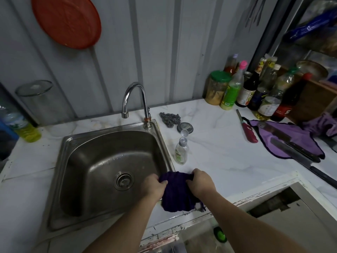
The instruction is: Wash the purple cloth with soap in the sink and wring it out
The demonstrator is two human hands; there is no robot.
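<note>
Both hands gripped the cloth (176, 192) at the sink's (60, 161) front right corner, near the counter's (228, 152) front edge: left hand (153, 187) on its left side, right hand (201, 182) on its right. Soap bottle (181, 151) stood open just right of the sink.

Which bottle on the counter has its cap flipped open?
The small clear soap bottle with the green label, right of the steel sink. Its flip cap stands open; the bottles grouped by the wall are capped.
</note>
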